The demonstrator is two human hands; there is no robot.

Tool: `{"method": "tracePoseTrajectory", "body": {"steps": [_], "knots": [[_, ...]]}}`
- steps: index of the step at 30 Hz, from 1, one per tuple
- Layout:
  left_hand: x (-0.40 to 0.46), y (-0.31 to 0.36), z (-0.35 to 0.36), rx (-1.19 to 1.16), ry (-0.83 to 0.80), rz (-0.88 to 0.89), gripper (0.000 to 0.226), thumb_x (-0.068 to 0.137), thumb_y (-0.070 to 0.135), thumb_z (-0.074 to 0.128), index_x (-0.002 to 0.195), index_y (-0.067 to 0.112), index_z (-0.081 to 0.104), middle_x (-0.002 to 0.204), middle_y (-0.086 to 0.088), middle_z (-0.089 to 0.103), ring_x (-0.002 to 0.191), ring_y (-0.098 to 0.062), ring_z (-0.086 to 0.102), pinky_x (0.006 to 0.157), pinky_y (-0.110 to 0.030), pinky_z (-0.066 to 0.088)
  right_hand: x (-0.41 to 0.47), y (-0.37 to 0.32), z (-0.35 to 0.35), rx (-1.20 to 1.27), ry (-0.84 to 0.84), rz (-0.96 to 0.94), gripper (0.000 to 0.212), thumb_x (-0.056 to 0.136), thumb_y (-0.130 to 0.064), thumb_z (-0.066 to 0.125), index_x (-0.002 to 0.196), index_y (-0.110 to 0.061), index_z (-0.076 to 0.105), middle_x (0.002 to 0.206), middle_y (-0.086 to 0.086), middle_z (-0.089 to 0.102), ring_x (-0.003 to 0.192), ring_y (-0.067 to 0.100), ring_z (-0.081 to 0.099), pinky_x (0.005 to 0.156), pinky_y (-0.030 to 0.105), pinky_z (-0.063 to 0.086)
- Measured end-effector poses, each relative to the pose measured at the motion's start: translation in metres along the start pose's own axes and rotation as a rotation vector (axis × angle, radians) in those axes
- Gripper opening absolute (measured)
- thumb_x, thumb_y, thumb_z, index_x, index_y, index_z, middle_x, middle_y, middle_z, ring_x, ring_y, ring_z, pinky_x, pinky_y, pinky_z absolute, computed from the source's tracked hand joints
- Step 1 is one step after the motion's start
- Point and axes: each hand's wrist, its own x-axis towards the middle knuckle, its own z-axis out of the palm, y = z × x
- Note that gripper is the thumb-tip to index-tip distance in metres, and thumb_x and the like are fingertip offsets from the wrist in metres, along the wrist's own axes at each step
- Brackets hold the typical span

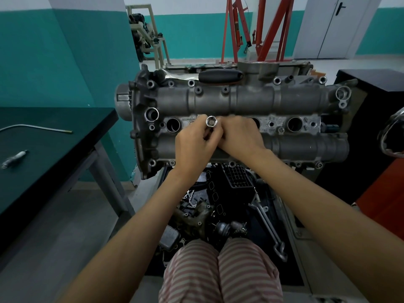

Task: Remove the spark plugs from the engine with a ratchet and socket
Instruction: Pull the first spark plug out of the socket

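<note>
Both hands, left (192, 145) and right (238, 136), are pinching my socket (211, 122) above the engine (240, 101); slipping, it risks dropping into an open well (173, 125).

Soft, even room light is falling everywhere; shadows are staying faint, and the wide lens is bending the edges.

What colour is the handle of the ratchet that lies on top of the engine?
Black. The ratchet handle shows in the head view, lying along the far edge of the engine.
</note>
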Motion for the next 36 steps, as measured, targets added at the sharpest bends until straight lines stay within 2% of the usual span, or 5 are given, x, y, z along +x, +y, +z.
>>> {"method": "tracePoseTrajectory", "body": {"steps": [10, 15, 20, 27, 36], "knots": [[0.0010, 0.0009, -0.0012, -0.040, 0.001, 0.045, 0.038, 0.090, 0.029, 0.052, 0.060, 0.011, 0.037, 0.050, 0.000, 0.036, 0.046, -0.016, 0.033, 0.044, -0.031, 0.030, 0.0008, -0.0004, 0.0016, 0.037, -0.028, -0.002, 0.020, 0.088, -0.030, 0.048, 0.083, -0.013, 0.038, 0.086, 0.013, 0.063, 0.076, 0.035, 0.058, 0.056, 0.031, 0.026], [-0.0007, 0.0036, -0.0025, -0.036, -0.001, -0.001, 0.032, 0.086, 0.035, 0.046, 0.068, 0.013, 0.033, 0.052, 0.010, 0.031, 0.047, -0.010, 0.029, 0.047, -0.019, 0.025, 0.0007, -0.0009, 0.0008, 0.080, -0.028, 0.008, 0.024, 0.090, -0.029, 0.049, 0.085, -0.016, 0.029, 0.085, 0.011, 0.061, 0.075, 0.036, 0.057, 0.055, 0.031, 0.025], [-0.0001, 0.0017, -0.0018, 0.000, -0.018, -0.008, 0.038, 0.091, 0.029, 0.053, 0.065, 0.014, 0.030, 0.050, 0.011, 0.027, 0.045, -0.010, 0.027, 0.047, -0.022, 0.022, 0.0009, -0.0013, 0.0007, 0.067, -0.030, 0.027, 0.027, 0.087, -0.036, 0.047, 0.083, -0.015, 0.030, 0.076, 0.013, 0.063, 0.067, 0.036, 0.059, 0.053, 0.030, 0.025], [0.0019, 0.0029, -0.0010, -0.015, -0.006, 0.002, 0.043, 0.089, 0.023, 0.059, 0.058, 0.014, 0.030, 0.048, 0.005, 0.029, 0.045, -0.013, 0.025, 0.046, -0.027, 0.023, -0.0002, 0.0003, 0.0008, -0.028, -0.010, -0.022, 0.023, 0.087, -0.028, 0.049, 0.086, -0.008, 0.059, 0.074, 0.015, 0.066, 0.070, 0.035, 0.060, 0.055, 0.029, 0.025], [-0.0008, 0.0039, -0.0024, -0.009, -0.004, 0.010, 0.029, 0.087, 0.020, 0.055, 0.066, 0.011, 0.037, 0.053, 0.006, 0.035, 0.047, -0.012, 0.032, 0.048, -0.022, 0.028, 0.0008, -0.0005, 0.0014, 0.067, -0.033, -0.018, 0.024, 0.087, -0.024, 0.050, 0.086, -0.016, 0.028, 0.085, 0.012, 0.062, 0.075, 0.036, 0.058, 0.055, 0.031, 0.024]]}}
